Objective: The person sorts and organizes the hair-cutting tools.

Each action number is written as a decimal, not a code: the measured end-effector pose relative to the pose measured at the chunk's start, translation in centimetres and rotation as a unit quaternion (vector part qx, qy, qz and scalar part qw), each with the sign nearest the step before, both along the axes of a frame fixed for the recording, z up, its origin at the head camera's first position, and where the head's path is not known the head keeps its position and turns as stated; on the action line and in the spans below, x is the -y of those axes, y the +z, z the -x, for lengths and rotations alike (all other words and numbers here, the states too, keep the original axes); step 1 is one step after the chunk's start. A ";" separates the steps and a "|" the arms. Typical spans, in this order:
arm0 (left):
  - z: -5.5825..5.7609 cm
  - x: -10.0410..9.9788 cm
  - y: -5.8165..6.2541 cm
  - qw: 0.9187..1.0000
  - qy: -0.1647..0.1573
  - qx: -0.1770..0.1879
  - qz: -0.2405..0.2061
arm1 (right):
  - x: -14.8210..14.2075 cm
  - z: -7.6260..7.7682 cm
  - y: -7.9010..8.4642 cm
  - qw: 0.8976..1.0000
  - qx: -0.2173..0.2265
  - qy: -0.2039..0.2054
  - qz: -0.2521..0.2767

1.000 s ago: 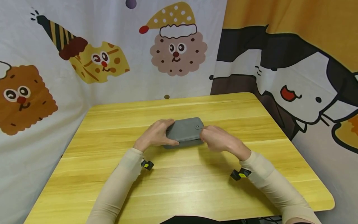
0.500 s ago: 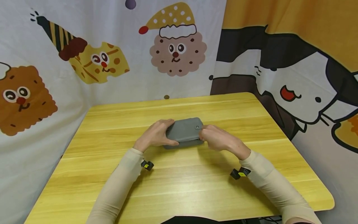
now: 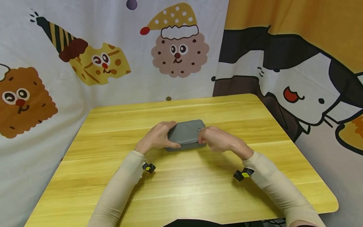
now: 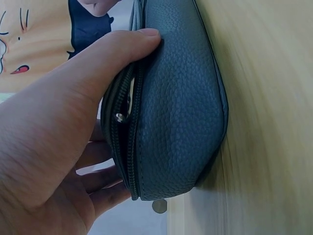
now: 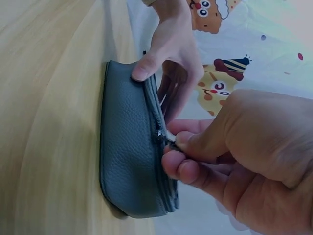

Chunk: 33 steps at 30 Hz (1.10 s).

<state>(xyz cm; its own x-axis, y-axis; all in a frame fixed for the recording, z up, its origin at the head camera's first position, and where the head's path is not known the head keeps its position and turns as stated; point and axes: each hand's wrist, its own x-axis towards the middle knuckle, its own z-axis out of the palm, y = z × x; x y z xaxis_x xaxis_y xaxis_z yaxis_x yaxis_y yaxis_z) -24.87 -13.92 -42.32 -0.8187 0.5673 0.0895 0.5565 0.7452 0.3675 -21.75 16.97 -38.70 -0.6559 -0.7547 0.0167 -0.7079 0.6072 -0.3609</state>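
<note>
A grey leather zip pouch (image 3: 187, 131) lies on the table, with a round metal snap (image 3: 199, 129) near its right end. My left hand (image 3: 159, 135) grips the pouch's left end, thumb along the near side and fingers round the back. In the left wrist view the zipper teeth (image 4: 131, 156) are parted beneath that thumb, and a small shiny metal piece (image 4: 130, 98) shows in the gap. On the near right side, my right hand (image 3: 218, 138) pinches the zipper pull (image 5: 171, 143) between thumb and forefinger, close by the slider (image 5: 160, 134).
The yellow wood-grain table (image 3: 170, 189) reaches back to a white curtain (image 3: 113, 19) with cartoon prints. To the right hangs an orange and black printed curtain (image 3: 297, 15). Black cables (image 3: 274, 222) show below the table's front edge.
My right hand has moved slightly left along the near side of the pouch with the zipper pull. The left hand and the pouch have stayed almost still.
</note>
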 end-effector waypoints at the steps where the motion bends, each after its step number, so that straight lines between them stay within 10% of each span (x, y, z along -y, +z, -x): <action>1: 0.0 0.0 0.0 1.000 0.000 0.000 -0.001 | 0.1 0.0 -0.1 1.000 -0.001 0.002 0.009; 33: 0.0 0.2 0.0 1.000 -0.010 -0.001 -0.016 | 4.8 -0.5 -2.3 0.994 -0.050 0.054 0.076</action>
